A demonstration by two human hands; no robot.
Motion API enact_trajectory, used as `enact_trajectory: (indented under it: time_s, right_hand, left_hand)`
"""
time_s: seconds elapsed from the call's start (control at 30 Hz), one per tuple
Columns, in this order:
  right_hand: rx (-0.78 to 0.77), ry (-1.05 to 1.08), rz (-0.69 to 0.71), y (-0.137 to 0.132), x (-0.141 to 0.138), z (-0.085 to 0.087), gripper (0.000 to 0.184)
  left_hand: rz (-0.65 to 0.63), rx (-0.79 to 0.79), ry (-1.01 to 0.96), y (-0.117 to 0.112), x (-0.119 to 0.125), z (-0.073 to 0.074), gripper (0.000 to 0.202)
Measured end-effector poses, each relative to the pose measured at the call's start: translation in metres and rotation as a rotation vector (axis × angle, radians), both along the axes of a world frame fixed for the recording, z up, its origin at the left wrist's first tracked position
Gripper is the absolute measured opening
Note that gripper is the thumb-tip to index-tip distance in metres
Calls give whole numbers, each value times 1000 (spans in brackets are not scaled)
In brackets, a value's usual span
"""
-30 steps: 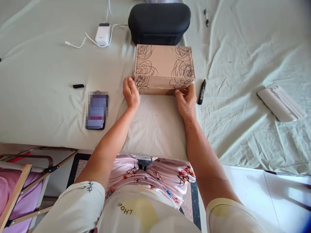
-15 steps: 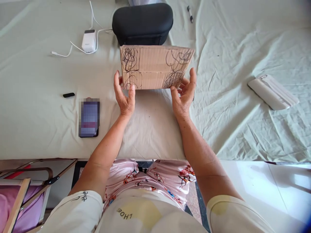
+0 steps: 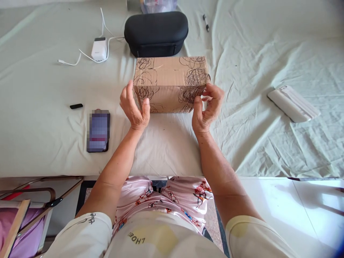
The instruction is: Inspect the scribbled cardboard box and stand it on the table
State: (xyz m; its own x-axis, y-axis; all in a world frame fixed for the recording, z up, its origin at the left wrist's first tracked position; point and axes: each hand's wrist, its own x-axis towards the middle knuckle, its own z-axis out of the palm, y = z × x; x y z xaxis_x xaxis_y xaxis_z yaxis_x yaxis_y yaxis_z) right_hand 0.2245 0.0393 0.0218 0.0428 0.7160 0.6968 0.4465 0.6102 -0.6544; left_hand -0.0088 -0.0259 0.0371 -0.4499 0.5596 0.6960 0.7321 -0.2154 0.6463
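Observation:
A brown cardboard box (image 3: 169, 84) with black scribbles on its faces sits in front of me on the sheet-covered table (image 3: 40, 125). My left hand (image 3: 134, 107) grips its near left corner, thumb on the front face and fingers round the side. My right hand (image 3: 206, 107) holds the near right corner, fingers curled against the box's end.
A black hard case (image 3: 156, 33) lies just behind the box. A white charger with its cable (image 3: 99, 49) is at the back left, a phone (image 3: 98, 131) and a small black cap (image 3: 76, 106) to my left. A white flat object (image 3: 292, 104) lies right, a pen (image 3: 205, 22) far back.
The box was lifted and tipped up off the table half a second ago; now it is turned over and sits lower, with both hands still on its near corners.

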Motion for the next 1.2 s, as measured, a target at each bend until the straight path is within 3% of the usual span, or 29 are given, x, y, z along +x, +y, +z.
enact_trajectory:
  time_s: [0.13,0.33,0.47,0.63,0.77,0.87,1.0,1.2]
  right_hand:
    - [-18,-88,7,-5,4,9,60]
    - [46,-392,-40,-33,-30,28,55]
    - [39,-476,39,-43,-51,33,52]
    - [-7,-381,-5,-29,-30,27,48]
    - [13,-267,-58,-13,-9,16,52]
    - [-15,-246,19,-12,-10,11,57]
    - [-3,-293,151,-31,-27,13,58]
    - [172,-293,430,-44,-46,13,52]
  left_hand:
    - [20,-79,58,-2,0,6,88]
    - [-293,-241,83,-8,28,16,76]
    - [-335,-247,35,-7,37,16,68]
    - [-313,-212,39,-3,29,16,59]
    - [-283,-230,87,0,20,12,62]
    - [-234,-186,16,1,14,11,73]
    - [-187,-148,-85,-1,12,12,90]
    - [-325,-116,100,-2,17,4,89]
